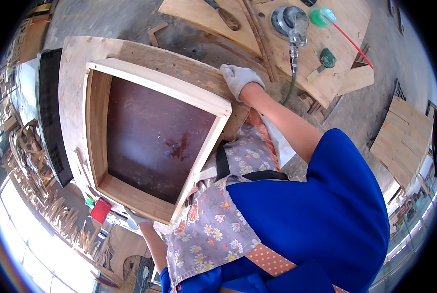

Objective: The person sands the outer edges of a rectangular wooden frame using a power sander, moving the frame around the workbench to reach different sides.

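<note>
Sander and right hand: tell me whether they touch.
Apart. The head view shows a clear gap between the sander and the gloved right hand, with a stick lying between them.

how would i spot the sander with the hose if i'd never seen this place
Past the gloved right hand, a large pale wooden board lies at the top of the picture. On it sits the sander, a round grey tool. Unlike the wooden-handled tool to its left and the green-handled scraper below it, it has a hose attached.
</note>
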Motion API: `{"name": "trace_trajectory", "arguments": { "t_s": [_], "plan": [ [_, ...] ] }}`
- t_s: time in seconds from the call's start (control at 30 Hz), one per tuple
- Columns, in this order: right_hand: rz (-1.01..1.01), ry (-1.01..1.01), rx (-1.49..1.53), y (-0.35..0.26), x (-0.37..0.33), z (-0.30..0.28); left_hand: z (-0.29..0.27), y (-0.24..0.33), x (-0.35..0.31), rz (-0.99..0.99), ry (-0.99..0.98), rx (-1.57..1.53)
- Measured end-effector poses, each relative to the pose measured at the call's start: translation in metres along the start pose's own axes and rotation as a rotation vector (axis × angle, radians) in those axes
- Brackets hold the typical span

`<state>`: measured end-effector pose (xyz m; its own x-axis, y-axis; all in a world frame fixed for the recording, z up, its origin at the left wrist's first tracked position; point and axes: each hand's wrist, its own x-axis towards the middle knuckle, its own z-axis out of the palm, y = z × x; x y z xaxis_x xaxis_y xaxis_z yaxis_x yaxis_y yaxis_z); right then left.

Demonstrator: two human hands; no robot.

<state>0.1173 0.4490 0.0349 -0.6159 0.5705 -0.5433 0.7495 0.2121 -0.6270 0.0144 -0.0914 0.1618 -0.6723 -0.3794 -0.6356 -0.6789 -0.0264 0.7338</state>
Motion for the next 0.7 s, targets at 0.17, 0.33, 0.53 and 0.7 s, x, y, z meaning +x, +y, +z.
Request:
{"name": "trace_trajectory", "arguments": {
  "t_s": [0.17, 0.33, 0.53, 0.7],
  "plan": [
    [-0.006, 0.054, -0.047, 0.002, 0.003, 0.007, -0.011, 0.0, 0.017, 0.041, 0.056, -0.001],
    [-0.053, 0.072, -0.074, 0.015, 0.02, 0.026, -0.05, -0.01, 0.055, -0.072, -0.1, -0.143],
    [-0.337, 0.175, -0.047, -0.031, 0.042, -0.005, -0.063, -0.026, 0.056, -0.053, -0.29, -0.29],
    [-0.693, 0.109, -0.269, -0.117, 0.033, -0.014, -0.078, -0.073, 0.032, -0.021, -0.311, -0.409]
  ]
}}
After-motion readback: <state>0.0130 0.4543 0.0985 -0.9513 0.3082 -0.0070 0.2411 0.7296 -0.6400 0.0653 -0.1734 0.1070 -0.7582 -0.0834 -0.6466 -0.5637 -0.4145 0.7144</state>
